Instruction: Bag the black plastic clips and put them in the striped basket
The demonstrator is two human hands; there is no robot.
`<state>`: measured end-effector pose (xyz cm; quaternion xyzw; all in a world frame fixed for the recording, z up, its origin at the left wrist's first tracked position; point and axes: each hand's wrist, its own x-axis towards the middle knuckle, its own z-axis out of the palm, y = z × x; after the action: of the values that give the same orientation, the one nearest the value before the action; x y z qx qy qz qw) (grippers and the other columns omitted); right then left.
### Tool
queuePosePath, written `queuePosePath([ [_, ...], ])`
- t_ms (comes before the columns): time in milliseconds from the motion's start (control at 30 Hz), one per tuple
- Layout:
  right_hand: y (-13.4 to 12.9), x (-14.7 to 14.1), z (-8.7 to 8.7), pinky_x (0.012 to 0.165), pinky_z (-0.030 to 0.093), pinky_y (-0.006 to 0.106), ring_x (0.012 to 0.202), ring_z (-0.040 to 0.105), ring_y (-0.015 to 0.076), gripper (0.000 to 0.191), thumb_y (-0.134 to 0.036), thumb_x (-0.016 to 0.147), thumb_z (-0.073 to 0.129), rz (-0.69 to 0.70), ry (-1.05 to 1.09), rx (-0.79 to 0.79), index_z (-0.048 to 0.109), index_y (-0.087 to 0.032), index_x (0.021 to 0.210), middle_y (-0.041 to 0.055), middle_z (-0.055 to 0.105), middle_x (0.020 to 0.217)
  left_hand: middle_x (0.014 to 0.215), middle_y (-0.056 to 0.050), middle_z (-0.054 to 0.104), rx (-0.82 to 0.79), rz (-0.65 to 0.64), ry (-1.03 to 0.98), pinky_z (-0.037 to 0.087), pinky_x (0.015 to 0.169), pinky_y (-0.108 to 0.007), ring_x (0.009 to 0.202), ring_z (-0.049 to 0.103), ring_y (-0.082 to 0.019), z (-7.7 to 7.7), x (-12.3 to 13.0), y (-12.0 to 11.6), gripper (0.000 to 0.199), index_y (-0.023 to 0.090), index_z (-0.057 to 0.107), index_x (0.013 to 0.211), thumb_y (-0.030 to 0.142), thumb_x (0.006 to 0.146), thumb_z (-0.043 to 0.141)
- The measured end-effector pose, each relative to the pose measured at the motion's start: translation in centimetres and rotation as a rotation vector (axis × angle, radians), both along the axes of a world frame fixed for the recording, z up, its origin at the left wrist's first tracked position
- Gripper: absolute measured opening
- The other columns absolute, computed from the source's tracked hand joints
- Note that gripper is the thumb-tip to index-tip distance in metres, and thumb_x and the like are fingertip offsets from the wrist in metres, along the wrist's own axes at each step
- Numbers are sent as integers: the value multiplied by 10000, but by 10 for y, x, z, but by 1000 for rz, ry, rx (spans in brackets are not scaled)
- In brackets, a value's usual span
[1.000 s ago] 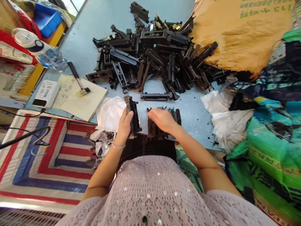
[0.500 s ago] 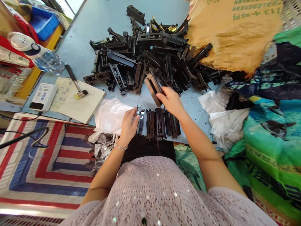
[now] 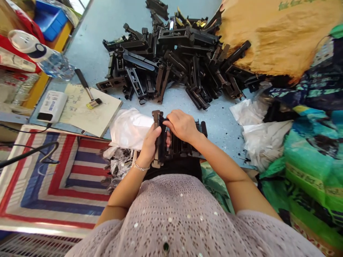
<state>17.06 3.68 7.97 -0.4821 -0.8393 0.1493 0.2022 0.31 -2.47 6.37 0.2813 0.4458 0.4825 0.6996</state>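
Note:
My left hand (image 3: pixel 150 145) is wrapped round a long black part (image 3: pixel 160 142), which stands lengthwise near the table's front edge. Just right of it, my right hand (image 3: pixel 182 125) has its fingers pressed together above a row of black parts (image 3: pixel 202 130); whatever its fingertips hold is hidden. That row lies side by side along the front edge, partly covered by the right hand and wrist. Beyond both hands, a large heap of similar black parts (image 3: pixel 175 66) spreads over the blue table (image 3: pixel 102 21).
A white bag (image 3: pixel 128 128) lies left of my left hand. Further left are a notepad (image 3: pixel 107 116), a hammer (image 3: pixel 83 80), a white box (image 3: pixel 52 105) and a bottle (image 3: pixel 57 66). Orange sacking (image 3: pixel 268 39) and crumpled white plastic (image 3: pixel 268 139) are on the right.
My right hand has come from the heap's front edge down and left, close to my left hand. The left hand now grips a black part. The view has shifted slightly.

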Motion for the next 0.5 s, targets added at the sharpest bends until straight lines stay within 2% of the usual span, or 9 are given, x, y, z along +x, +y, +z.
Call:
queuePosePath([
  [100,-10,-9,-1,657,364,309,766,591,187,508,-498,1092,279,24,8,-123,619,-186,880,61,666,822,781,-16,681,-67,121,13,559,570,-268,668,687,-158,-3,-3,4,394,192,601,986,558,849,643],
  [167,-32,-17,0,663,368,314,778,599,186,493,-533,1075,335,159,28,-131,628,-180,895,64,683,859,750,-23,669,-112,205,15,556,567,-269,647,673,-151,-5,-8,5,410,185,608,903,593,866,585],
  [233,-56,-21,-1,676,389,325,810,617,199,448,-533,1053,422,294,24,-116,644,-170,912,78,699,896,751,-29,666,-122,221,16,558,576,-270,633,655,-140,-7,-12,3,422,183,608,859,601,884,551],
  [267,-65,-20,-3,672,398,330,800,623,200,427,-508,1054,436,304,20,-126,650,-168,909,78,702,884,768,-30,672,-101,210,29,560,584,-268,637,651,-135,-8,-14,1,407,186,608,862,588,892,553],
  [333,-75,-11,-7,671,426,340,763,633,196,409,-434,1079,400,214,17,-175,660,-172,905,65,700,835,817,-27,686,-35,171,83,562,596,-263,661,655,-131,-12,-17,-3,352,195,611,914,546,903,585],
  [400,-77,8,-14,741,482,373,828,662,216,376,-405,1081,400,94,13,-188,679,-182,964,73,715,894,836,-20,692,19,152,166,553,576,-259,670,660,-135,-19,-22,-3,320,211,613,1017,508,900,624],
  [467,-75,31,-24,903,510,474,1066,658,287,302,-411,1049,483,28,-23,-128,686,-197,1112,118,716,1124,816,-10,684,25,132,234,541,559,-255,659,657,-136,-32,-26,4,364,220,599,1134,477,884,659],
  [500,-75,44,-29,983,491,535,1199,612,329,292,-403,1027,530,16,-45,-94,674,-210,1194,137,681,1256,800,-4,676,20,121,259,538,559,-253,653,654,-133,-39,-27,9,398,219,587,1177,461,873,674],
])
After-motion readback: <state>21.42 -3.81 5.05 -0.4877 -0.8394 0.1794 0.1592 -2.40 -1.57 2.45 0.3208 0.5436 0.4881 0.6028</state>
